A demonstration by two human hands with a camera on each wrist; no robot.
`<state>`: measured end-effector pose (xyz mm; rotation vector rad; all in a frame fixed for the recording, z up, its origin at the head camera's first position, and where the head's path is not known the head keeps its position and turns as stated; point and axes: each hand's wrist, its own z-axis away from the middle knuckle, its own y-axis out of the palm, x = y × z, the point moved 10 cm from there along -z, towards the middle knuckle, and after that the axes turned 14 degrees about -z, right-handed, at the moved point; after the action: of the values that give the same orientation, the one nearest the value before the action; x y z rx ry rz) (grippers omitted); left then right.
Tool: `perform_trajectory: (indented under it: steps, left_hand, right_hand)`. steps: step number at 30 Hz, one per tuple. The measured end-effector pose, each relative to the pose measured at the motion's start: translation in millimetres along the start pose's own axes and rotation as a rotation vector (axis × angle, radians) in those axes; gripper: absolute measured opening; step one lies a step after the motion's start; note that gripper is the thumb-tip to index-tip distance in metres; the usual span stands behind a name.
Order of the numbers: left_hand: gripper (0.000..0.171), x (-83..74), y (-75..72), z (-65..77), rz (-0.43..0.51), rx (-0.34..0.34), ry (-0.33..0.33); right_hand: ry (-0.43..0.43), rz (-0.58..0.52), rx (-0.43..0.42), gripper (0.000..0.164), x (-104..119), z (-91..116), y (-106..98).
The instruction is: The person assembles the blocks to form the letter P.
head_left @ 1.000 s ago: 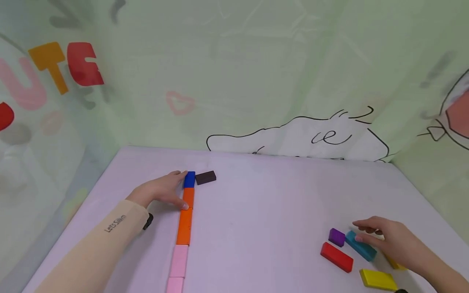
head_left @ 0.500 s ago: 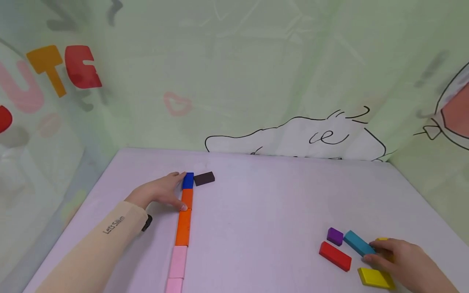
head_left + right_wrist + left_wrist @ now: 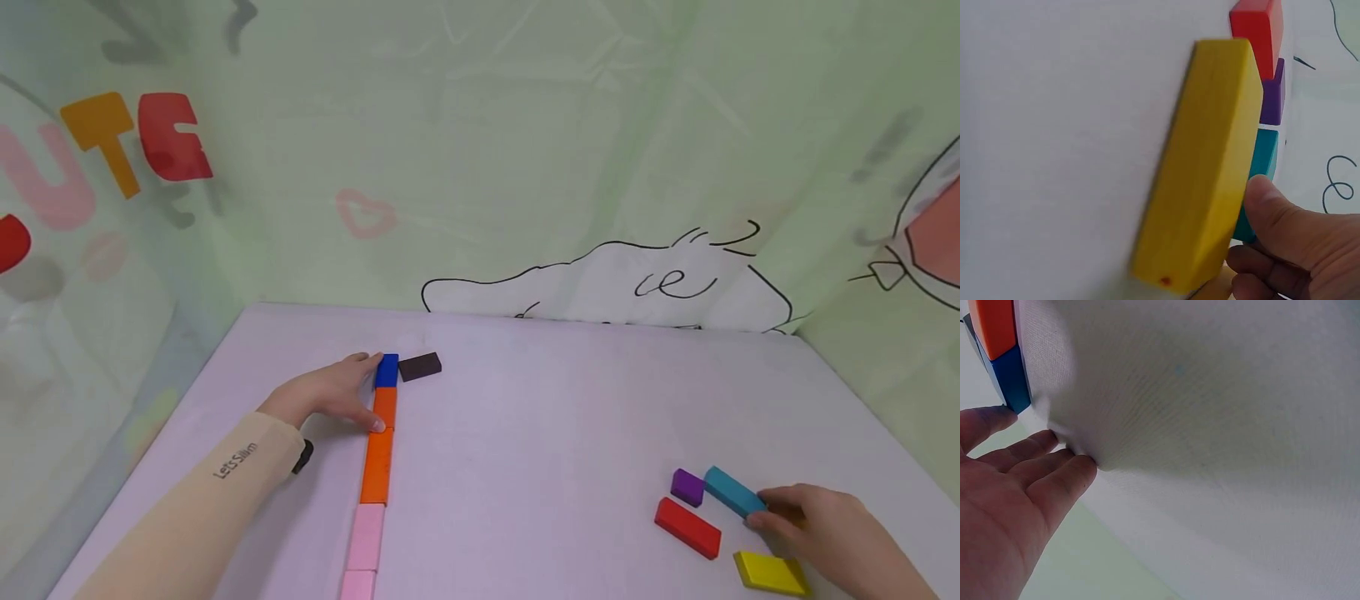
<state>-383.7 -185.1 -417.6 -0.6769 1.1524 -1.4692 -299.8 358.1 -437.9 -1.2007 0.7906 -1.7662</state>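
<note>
In the head view my left hand [image 3: 330, 392] lies beside a row of blocks, its index fingertip at the blue block [image 3: 387, 372] and its thumb on the edge of the orange blocks [image 3: 377, 467]. The left wrist view shows a finger touching the end of the blue block [image 3: 1013, 381], with other fingertips on the table. My right hand [image 3: 840, 533] pinches the near end of a teal block [image 3: 731, 490] between thumb and fingers. That teal block [image 3: 1265, 150] is partly hidden behind a yellow block [image 3: 1200, 162] in the right wrist view.
A dark brown block [image 3: 420, 367] sits right of the blue one. Pink blocks [image 3: 365, 537] continue the row nearer. Around the right hand lie a purple block [image 3: 687, 487], a red block [image 3: 687, 527] and a yellow block [image 3: 768, 573]. Printed cloth [image 3: 525, 150] walls the table.
My right hand has moved down and to the right from above the teal block and now pinches its near end. The left hand keeps its place at the row.
</note>
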Motion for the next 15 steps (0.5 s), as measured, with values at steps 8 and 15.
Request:
perform_trajectory:
  steps: [8, 15]
  left_hand:
    - [0.107, 0.4, -0.4, 0.5, -0.001, 0.003, 0.003]
    - [0.107, 0.8, -0.1, 0.5, -0.007, 0.005, -0.008]
  right_hand:
    - [-0.131, 0.064, -0.009, 0.045, 34, -30, -18]
    - [-0.23, 0.068, 0.007, 0.044, 80, -55, -18]
